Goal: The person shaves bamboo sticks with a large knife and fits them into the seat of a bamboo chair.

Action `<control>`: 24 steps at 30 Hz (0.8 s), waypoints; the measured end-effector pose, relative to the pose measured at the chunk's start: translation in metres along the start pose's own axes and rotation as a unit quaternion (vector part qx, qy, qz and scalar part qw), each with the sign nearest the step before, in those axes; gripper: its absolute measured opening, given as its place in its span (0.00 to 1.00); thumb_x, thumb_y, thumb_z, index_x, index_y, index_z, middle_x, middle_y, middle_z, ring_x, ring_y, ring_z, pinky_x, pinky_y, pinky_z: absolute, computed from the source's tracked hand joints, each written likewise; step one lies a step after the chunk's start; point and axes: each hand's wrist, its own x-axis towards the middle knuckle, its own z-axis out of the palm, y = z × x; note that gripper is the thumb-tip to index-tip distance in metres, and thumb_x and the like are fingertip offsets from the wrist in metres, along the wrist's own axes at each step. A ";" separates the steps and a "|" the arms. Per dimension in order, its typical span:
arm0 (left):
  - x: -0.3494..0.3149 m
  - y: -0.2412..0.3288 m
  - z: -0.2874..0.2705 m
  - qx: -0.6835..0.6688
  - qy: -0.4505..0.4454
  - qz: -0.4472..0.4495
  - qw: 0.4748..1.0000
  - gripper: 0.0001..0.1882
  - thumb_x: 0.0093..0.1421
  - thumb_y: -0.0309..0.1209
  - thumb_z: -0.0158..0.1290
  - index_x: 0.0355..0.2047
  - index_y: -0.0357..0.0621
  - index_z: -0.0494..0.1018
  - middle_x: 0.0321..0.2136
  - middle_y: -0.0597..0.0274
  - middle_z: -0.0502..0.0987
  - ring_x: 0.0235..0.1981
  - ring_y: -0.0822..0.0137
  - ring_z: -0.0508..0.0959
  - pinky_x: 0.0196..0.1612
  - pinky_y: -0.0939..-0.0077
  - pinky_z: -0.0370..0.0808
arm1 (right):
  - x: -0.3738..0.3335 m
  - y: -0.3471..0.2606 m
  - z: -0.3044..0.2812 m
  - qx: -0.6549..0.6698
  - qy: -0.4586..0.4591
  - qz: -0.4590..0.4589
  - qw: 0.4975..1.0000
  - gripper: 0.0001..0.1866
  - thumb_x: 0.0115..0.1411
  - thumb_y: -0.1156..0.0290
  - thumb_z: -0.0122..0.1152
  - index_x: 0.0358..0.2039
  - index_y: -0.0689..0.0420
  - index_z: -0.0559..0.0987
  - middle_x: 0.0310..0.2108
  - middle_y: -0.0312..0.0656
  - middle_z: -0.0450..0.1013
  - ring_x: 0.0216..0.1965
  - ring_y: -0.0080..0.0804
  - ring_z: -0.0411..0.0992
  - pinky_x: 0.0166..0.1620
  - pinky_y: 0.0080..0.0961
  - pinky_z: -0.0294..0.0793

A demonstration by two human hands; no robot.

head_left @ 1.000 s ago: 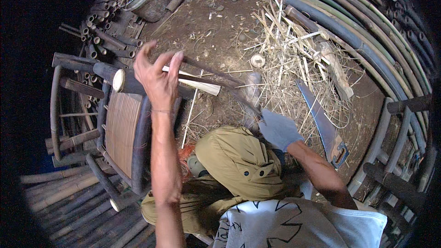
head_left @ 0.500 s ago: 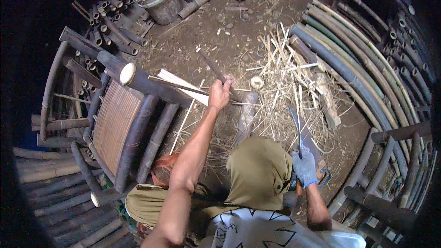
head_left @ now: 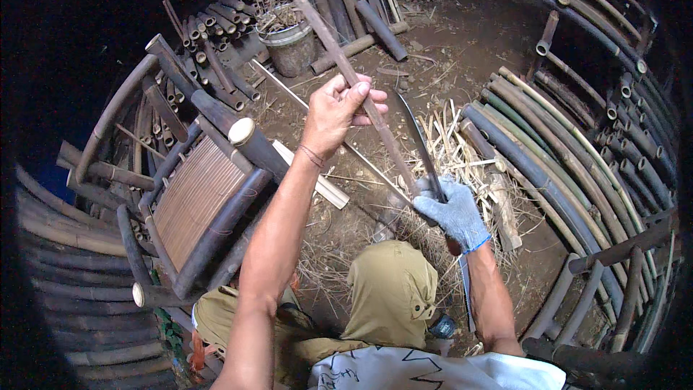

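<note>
My left hand (head_left: 336, 112) is bare and closed round a brown split-bamboo strip (head_left: 323, 32), raised at a slant in front of me. The strip's lower end reaches down to my right hand (head_left: 456, 213), which wears a grey-blue knitted glove. In that gloved hand is a long knife (head_left: 417, 126), its dark curved blade pointing up and away, close beside the strip. A thin pale bamboo strip (head_left: 285, 89) runs behind my left hand and ends near the gloved fingers; I cannot tell whether they grip it. Split pale bamboo pieces (head_left: 328, 191) lie below my left forearm.
A bamboo chair (head_left: 198, 188) with a slatted seat stands at left. Shavings (head_left: 451, 141) heap on the dirt floor ahead. Curved bamboo poles (head_left: 548, 152) line the right side. A bucket of scraps (head_left: 292, 54) and cut bamboo tubes (head_left: 216, 22) sit at the back left.
My left hand has lifted the brown strip up and swung its lower end towards the right. My gloved hand has come up and inward with the knife. The view has tilted farther ahead.
</note>
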 end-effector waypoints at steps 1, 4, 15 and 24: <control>0.000 -0.004 0.001 -0.007 0.021 -0.012 1.000 0.16 0.68 0.40 0.52 0.46 0.39 0.71 0.40 0.53 0.82 0.40 0.63 0.84 0.34 0.77 0.82 | -0.004 -0.003 0.007 0.074 -0.005 0.031 0.997 0.18 0.55 0.67 0.69 0.43 0.63 0.80 0.27 0.34 0.75 0.24 0.17 0.71 0.26 0.18 0.73; -0.012 -0.041 0.014 0.220 0.260 0.154 0.928 0.24 0.67 0.42 0.55 0.49 0.29 0.70 0.35 0.57 0.79 0.36 0.62 0.79 0.43 0.71 0.79 | -0.016 -0.016 0.009 0.151 0.014 0.120 0.981 0.14 0.56 0.68 0.69 0.41 0.62 0.80 0.23 0.33 0.74 0.19 0.17 0.70 0.22 0.17 0.71; -0.079 -0.122 0.055 -0.146 0.056 -0.218 0.963 0.17 0.70 0.40 0.49 0.46 0.36 0.70 0.31 0.62 0.74 0.34 0.64 0.80 0.40 0.67 0.81 | -0.005 -0.015 0.040 0.251 0.056 0.152 0.954 0.07 0.62 0.70 0.63 0.32 0.58 0.75 0.19 0.32 0.70 0.16 0.19 0.69 0.18 0.20 0.70; -0.115 -0.209 -0.084 0.082 0.220 -0.276 0.932 0.14 0.68 0.37 0.50 0.38 0.37 0.71 0.28 0.58 0.74 0.22 0.67 0.75 0.26 0.67 0.79 | -0.010 -0.003 0.004 0.277 0.120 0.163 0.939 0.07 0.61 0.70 0.63 0.31 0.57 0.74 0.19 0.33 0.70 0.14 0.20 0.68 0.17 0.21 0.73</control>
